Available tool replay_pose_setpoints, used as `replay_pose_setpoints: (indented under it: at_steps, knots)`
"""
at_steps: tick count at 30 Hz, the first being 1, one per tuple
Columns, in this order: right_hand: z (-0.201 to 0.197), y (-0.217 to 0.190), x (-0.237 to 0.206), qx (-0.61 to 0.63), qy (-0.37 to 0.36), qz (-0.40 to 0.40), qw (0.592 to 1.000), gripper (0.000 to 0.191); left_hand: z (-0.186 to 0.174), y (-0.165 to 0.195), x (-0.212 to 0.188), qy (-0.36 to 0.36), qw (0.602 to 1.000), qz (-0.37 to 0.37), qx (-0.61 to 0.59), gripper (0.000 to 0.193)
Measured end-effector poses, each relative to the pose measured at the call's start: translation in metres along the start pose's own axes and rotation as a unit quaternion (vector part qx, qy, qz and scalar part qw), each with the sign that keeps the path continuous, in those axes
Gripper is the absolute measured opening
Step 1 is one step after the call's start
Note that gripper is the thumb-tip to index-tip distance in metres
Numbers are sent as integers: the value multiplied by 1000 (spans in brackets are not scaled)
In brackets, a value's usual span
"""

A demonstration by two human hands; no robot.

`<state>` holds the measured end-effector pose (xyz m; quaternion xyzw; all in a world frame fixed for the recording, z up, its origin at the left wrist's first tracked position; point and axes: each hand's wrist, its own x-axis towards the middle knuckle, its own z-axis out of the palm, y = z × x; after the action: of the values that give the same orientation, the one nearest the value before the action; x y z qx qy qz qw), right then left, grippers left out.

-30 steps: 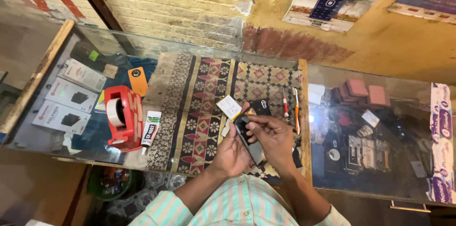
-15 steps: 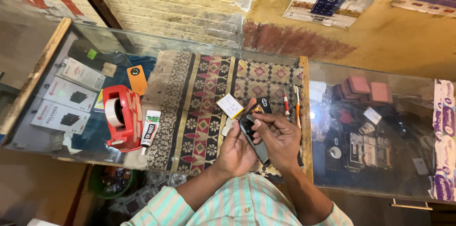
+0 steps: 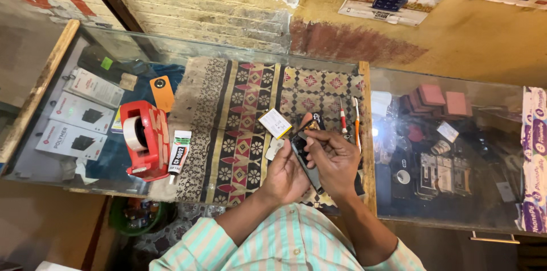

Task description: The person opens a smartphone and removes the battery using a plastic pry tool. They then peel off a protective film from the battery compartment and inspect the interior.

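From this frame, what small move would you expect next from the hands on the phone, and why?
Probably a slight push of the tool tip further into the opened phone. The left hand cradles its body, the right hand pinches a thin tool at its upper end, and the flat white battery-like part lies beside it.

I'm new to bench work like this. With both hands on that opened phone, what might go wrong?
Possibly:
1. The phone is held in the air between the left hand and right hand; a slip could drop it.
2. The loose white battery lies just beside the hands and could be knocked.
3. The screwdrivers near the mat's edge may roll.
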<state>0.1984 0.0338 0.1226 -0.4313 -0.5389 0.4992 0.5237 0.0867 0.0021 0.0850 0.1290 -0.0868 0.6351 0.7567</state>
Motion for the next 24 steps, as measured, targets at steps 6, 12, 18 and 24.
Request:
replay_pose_setpoints:
  at_steps: [6,12,18,24]
  knots:
    - [2,-2,-4,-104,12,-83,991,13,13,-1,11,69,992,-63,80,60]
    - [-1,2,1,-74,28,-46,996,14,0,-6,11,40,998,-32,42,58]
    - [1,8,3,-14,39,-26,999,13,-19,-10,9,12,999,-24,-27,55]
    - [-2,-8,4,-119,4,-54,991,14,-9,-3,12,69,994,-70,57,58]
